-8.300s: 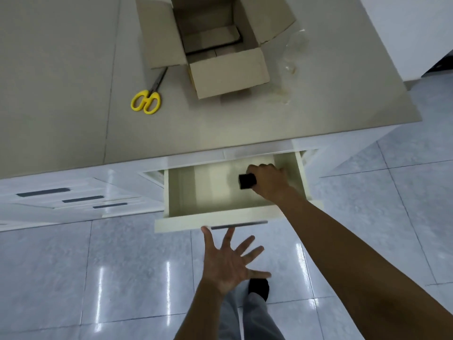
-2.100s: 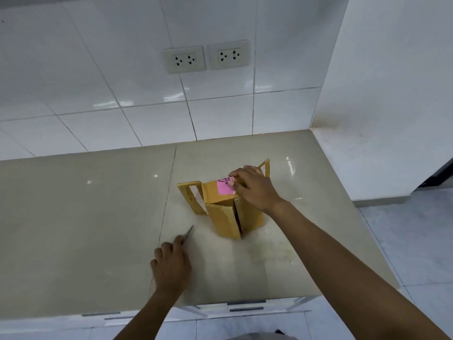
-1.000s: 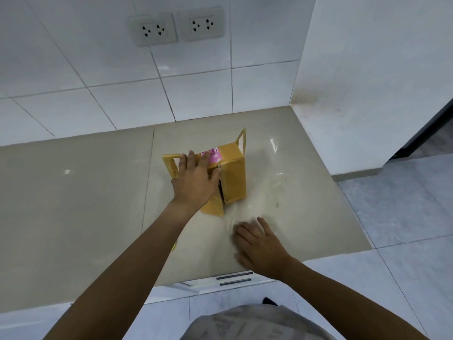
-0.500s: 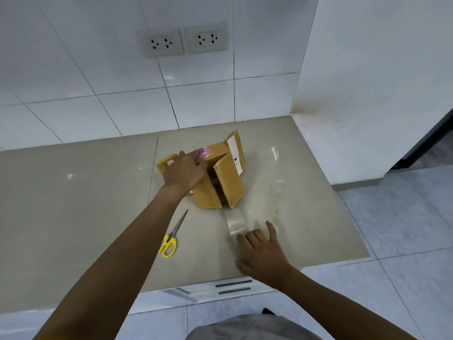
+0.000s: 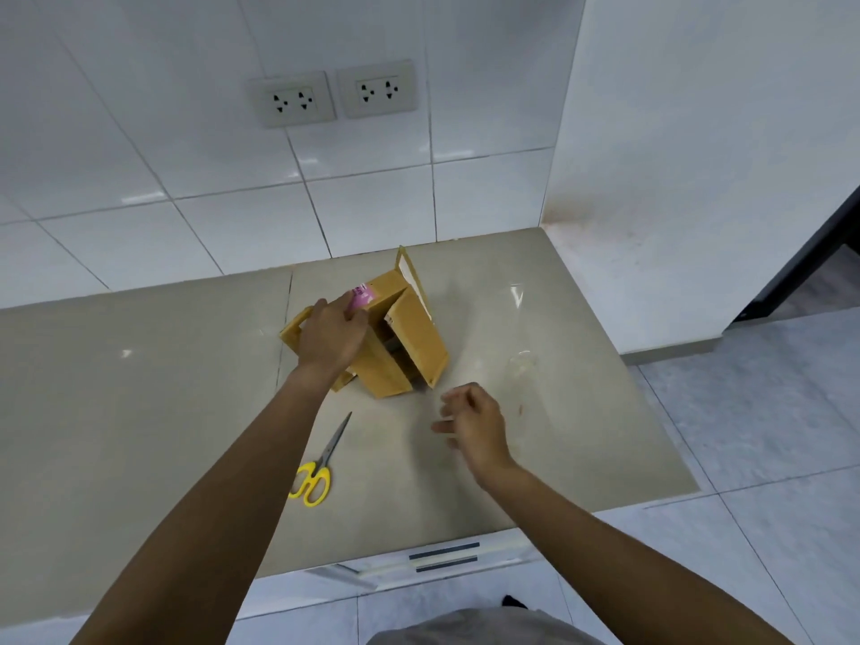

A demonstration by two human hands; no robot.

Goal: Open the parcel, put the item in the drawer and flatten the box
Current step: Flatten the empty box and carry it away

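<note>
On top of the cardboard box (image 5: 400,346), the left hand (image 5: 332,335) presses down, fingers over its upper edge beside a pink label (image 5: 362,294). Right hand (image 5: 472,423), at five o'clock from the box, hovers loosely curled and holds nothing. Scissors (image 5: 321,463) lie at seven o'clock on the counter (image 5: 139,388). Risk: the half-collapsed box may skid or spring back under one-handed pressure.

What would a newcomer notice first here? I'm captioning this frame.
The brown box mid-counter, upended with flaps open, the left hand gripping its top. The right hand hovers nearer the counter edge, holding nothing visible. Yellow scissors lie nearer the counter edge, left of that hand.
</note>
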